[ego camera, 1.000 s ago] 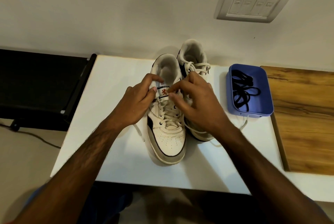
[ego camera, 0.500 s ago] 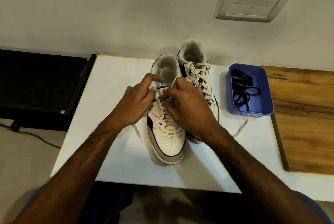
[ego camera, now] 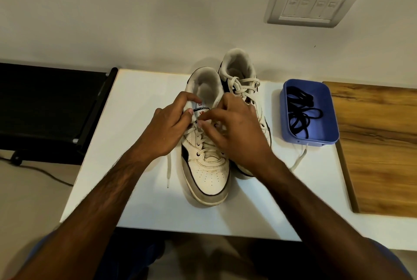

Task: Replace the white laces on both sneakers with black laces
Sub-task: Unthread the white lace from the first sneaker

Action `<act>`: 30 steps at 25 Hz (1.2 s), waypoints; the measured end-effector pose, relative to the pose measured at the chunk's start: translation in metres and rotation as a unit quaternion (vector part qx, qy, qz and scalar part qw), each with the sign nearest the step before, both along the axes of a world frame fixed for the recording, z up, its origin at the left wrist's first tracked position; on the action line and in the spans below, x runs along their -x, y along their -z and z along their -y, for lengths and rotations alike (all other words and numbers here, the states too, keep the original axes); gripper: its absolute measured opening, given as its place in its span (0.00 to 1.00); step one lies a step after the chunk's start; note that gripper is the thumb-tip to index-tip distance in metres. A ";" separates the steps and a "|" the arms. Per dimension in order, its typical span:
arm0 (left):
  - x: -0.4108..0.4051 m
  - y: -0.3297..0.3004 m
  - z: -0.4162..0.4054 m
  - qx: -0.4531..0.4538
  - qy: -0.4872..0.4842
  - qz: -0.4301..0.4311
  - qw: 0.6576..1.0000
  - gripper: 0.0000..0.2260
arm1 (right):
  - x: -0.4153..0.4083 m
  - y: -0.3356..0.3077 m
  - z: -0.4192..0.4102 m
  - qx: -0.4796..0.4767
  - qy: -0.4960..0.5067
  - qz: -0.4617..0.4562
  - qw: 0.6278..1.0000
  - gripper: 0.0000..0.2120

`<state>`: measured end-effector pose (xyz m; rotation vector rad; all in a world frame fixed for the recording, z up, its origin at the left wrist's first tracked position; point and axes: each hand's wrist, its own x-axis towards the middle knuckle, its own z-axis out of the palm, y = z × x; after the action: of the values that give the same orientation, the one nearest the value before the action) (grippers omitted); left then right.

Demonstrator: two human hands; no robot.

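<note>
Both hands work the near sneaker [ego camera: 206,167]: your left hand [ego camera: 168,126] keeps pinching its tongue, while your right hand [ego camera: 237,130] has shifted left, fingers curled picking the top white lace [ego camera: 198,132]; unlacing barely begun.

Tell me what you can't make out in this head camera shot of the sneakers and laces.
- Right hand: fingertips blurred, so its grip on the white lace is unclear.
- Right sneaker: front half hidden behind that hand.
- Left sneaker: tongue label partly covered by the left hand.
- Black laces in the blue tray: tangled, count unclear.
</note>
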<state>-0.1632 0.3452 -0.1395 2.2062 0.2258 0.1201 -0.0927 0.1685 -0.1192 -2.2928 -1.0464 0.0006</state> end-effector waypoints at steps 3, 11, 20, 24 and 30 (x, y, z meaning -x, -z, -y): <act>-0.001 0.001 0.000 -0.002 -0.002 0.001 1.000 0.12 | 0.007 0.008 -0.011 0.046 0.006 0.059 0.997 0.07; -0.002 0.003 -0.003 -0.002 0.007 0.007 1.000 0.12 | -0.015 -0.010 0.015 -0.054 0.077 -0.035 0.995 0.11; -0.002 0.003 -0.003 -0.006 0.004 0.007 1.000 0.12 | 0.005 0.008 -0.010 0.071 0.013 0.108 0.992 0.08; -0.002 0.004 -0.004 -0.012 0.006 0.007 1.000 0.12 | -0.008 -0.006 0.007 -0.011 0.060 0.056 0.997 0.09; -0.002 0.003 -0.001 -0.014 0.002 0.007 1.000 0.12 | 0.000 0.003 0.001 0.020 0.011 0.063 0.998 0.08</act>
<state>-0.1616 0.3466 -0.1424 2.2323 0.2141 0.1362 -0.0930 0.1673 -0.1223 -2.3657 -1.0928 -0.1360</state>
